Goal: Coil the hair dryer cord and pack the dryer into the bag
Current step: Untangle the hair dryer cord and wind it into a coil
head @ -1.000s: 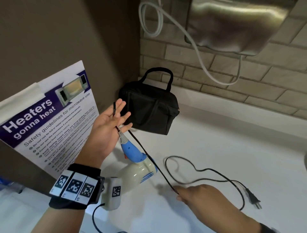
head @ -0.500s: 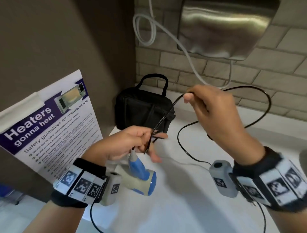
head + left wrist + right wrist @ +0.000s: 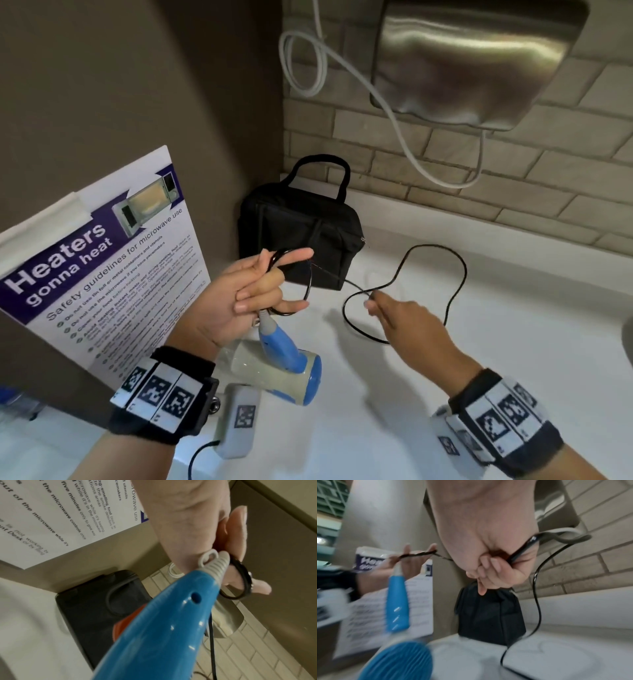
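Note:
My left hand (image 3: 260,287) is raised above the counter and holds a small coil of the black cord (image 3: 428,246) looped round its fingers. The blue and cream hair dryer (image 3: 284,363) hangs from that coil by its grey strain relief (image 3: 216,563). My right hand (image 3: 394,315) pinches the cord (image 3: 523,550) further along, to the right of the coil and low over the counter. The rest of the cord lies in a loose loop on the counter. The black bag (image 3: 305,236) stands zipped in the back corner, behind both hands.
A microwave safety poster (image 3: 102,260) leans on the left wall. A steel wall unit (image 3: 476,58) with a white cable (image 3: 404,133) hangs above the brick backsplash. The white counter (image 3: 479,359) stretches to the right; a round rim (image 3: 628,335) shows at its right edge.
My right hand has dropped from in front of the bag down to the counter, still on the cord. A loop now sits round my left fingers, and the dryer hangs lower.

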Tool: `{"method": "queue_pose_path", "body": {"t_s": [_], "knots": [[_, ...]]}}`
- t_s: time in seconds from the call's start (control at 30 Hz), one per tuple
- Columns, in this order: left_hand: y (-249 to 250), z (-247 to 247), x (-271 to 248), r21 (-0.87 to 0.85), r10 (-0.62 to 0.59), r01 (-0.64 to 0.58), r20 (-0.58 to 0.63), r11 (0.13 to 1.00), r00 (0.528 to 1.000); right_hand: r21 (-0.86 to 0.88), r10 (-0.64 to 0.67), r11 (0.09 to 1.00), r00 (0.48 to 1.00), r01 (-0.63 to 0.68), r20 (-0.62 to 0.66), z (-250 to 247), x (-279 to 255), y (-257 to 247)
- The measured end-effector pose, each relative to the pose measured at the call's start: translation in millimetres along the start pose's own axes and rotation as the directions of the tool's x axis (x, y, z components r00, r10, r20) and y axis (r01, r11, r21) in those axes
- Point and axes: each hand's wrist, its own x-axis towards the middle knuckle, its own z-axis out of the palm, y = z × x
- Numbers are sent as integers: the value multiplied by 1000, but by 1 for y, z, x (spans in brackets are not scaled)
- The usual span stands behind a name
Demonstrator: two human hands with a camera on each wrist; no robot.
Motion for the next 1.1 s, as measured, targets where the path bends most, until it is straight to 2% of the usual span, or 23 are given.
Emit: {"method": "queue_pose_path", "body": {"t_s": [0.07, 0.13, 0.23, 0.3, 0.4, 0.47, 0.6, 0.67, 0.77, 0.83, 0.97, 1.1], "knots": [[-2, 2, 3, 20, 79, -77, -130, 997, 988, -78, -55, 995, 997, 59, 60, 13, -16, -1], [-3, 2, 6, 101, 183, -163, -244, 981, 952, -159, -127, 978, 989, 139, 80, 22, -32, -3], [0, -1, 10, 139, 281, -251, -286, 958, 916, -250, -128, 952, 972, 175, 195, 15, -55, -15], [1, -3, 11, 150, 311, -277, -296, 949, 903, -267, -176, 939, 971, 216, 164, 11, -64, -20], [1, -3, 16, 165, 346, -308, -316, 937, 883, -284, -291, 917, 957, 280, 2, -6, -77, -32], [-1, -2, 21, 167, 352, -313, -340, 935, 872, -239, -321, 925, 944, 295, -80, -19, -80, -45], [-9, 13, 27, 315, 337, -227, -362, 922, 869, -138, -397, 915, 904, 378, -161, -54, -73, -69], [-12, 23, 26, 411, 285, -147, -298, 900, 911, -83, -426, 904, 864, 419, -268, -73, -62, -79], [-14, 35, 19, 564, 142, -24, -167, 825, 976, -36, -405, 901, 812, 431, -421, -96, -36, -86], [-16, 41, 14, 496, 67, -7, -103, 868, 992, 4, -365, 910, 803, 416, -471, -103, -16, -87], [-16, 42, 6, 369, -49, 51, -15, 928, 999, 10, -307, 935, 823, 355, -477, -91, 26, -73], [-19, 37, 2, 283, -29, 38, -34, 958, 999, 51, -220, 966, 906, 255, -361, -58, 47, -43]]}}
